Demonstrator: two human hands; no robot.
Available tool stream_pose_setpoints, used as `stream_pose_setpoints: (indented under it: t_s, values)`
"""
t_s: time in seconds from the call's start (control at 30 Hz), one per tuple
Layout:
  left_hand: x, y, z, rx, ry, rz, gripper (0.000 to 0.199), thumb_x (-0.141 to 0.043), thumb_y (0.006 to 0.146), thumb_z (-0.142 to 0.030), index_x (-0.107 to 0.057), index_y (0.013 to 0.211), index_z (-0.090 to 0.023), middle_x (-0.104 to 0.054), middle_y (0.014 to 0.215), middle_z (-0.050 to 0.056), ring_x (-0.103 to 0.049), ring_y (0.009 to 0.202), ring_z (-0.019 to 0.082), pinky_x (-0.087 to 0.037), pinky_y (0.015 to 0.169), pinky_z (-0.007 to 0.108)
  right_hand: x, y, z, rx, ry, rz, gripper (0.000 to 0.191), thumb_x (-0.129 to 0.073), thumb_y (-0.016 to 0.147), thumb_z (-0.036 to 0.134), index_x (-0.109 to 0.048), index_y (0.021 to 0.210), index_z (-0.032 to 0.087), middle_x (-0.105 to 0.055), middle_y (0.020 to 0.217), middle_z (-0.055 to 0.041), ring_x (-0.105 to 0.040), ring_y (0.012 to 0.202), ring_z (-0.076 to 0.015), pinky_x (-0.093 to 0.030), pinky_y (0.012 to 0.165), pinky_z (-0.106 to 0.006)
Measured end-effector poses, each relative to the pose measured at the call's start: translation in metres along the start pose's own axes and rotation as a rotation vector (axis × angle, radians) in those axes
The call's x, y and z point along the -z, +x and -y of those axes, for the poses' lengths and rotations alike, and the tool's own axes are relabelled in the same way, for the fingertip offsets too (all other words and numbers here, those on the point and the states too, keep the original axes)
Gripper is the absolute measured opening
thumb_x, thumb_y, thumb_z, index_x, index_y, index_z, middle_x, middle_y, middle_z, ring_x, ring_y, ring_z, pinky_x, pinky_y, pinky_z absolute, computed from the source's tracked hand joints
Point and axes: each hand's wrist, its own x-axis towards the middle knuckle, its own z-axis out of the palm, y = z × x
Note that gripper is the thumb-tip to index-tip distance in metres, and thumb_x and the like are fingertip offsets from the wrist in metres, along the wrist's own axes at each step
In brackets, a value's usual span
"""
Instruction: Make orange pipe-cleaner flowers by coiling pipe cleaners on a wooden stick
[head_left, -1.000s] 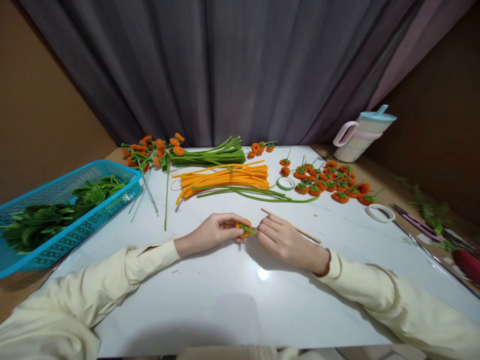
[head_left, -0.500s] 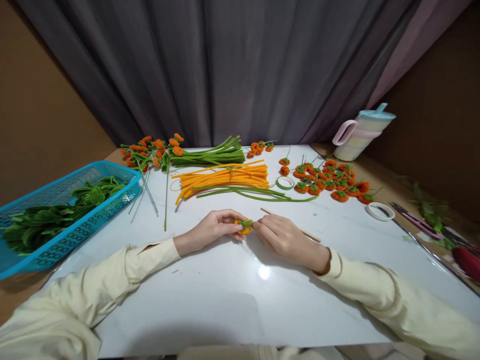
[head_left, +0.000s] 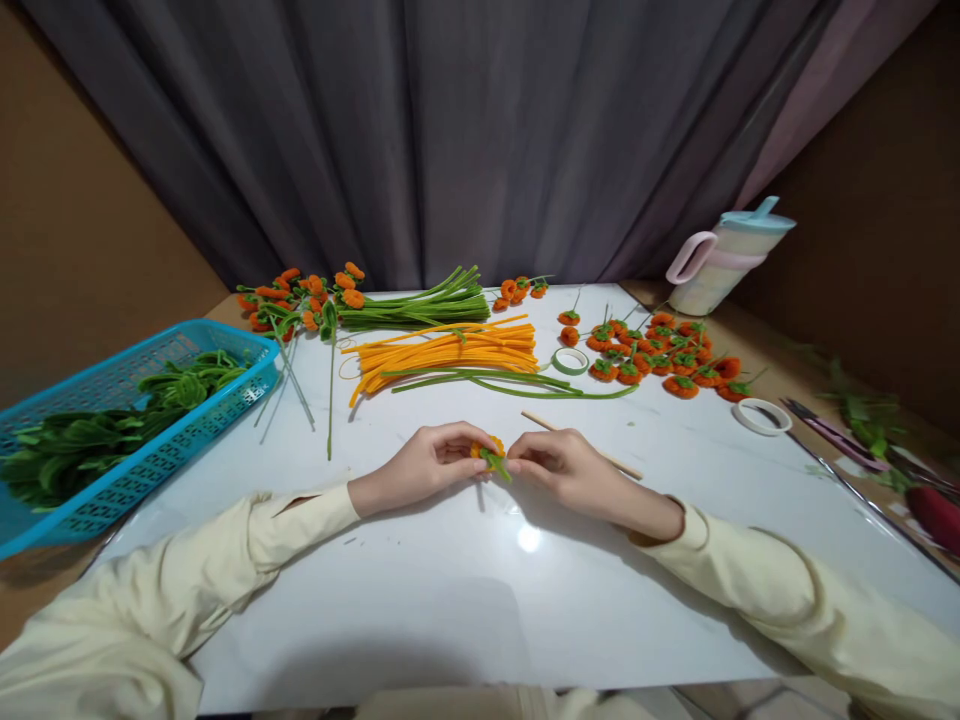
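Observation:
Between thumb and fingers, my left hand (head_left: 427, 465) holds a small yellow-orange flower (head_left: 490, 450) with green strips at its base, over the middle of the white table. My right hand (head_left: 577, 478) is pinched at the flower's right side, by the green tips; whatever lies between its fingertips is too small to make out. A thin wooden stick (head_left: 621, 466) lies on the table behind my right hand. Farther back lie green stems (head_left: 525, 382) and a bundle of orange-yellow pipe cleaners (head_left: 450, 352).
A blue basket (head_left: 142, 455) of green leaves stands left. Orange flowers (head_left: 660, 350) and a white tape roll (head_left: 762, 417) lie right, near scissors (head_left: 836, 436) and a tumbler (head_left: 720, 262). Green pipe cleaners (head_left: 420, 308), a green tape roll (head_left: 570, 361) and stemmed flowers (head_left: 300, 295) lie behind.
The flower has turned in my left hand, and its green strips now point down and right. My right fingers have shifted slightly right. The camera view has moved a little.

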Motion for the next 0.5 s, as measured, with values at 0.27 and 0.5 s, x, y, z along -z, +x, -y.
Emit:
stream_pose_setpoints:
  t_s: [0.27,0.5]
  values:
    - [-0.0024,-0.0079,0.0002,-0.241,0.374,-0.042,0.018,-0.057,0.084,-0.026,-0.058,0.098,-0.016,-0.063,0.097,0.008,-0.061,0.079,0.014,-0.047,0.074,0.024,0.0092,0.0011,0.0053,-0.464,0.758,0.35,0.035,-0.066,0.075,0.043,-0.062,0.068,0.009,-0.05,0.05,0.0025,-0.043,0.043,-0.0056,-0.034,0.047,-0.021]
    - [-0.002,-0.0076,-0.0003,-0.147,0.168,0.072,0.019,-0.059,0.082,-0.026,-0.056,0.098,-0.015,-0.062,0.097,0.008,-0.061,0.086,0.015,-0.047,0.079,0.026,0.0064,0.0027,0.0028,-0.532,0.918,0.368,0.022,-0.068,0.073,0.029,-0.068,0.078,0.008,-0.05,0.045,0.0033,-0.04,0.037,-0.005,-0.03,0.039,-0.019]
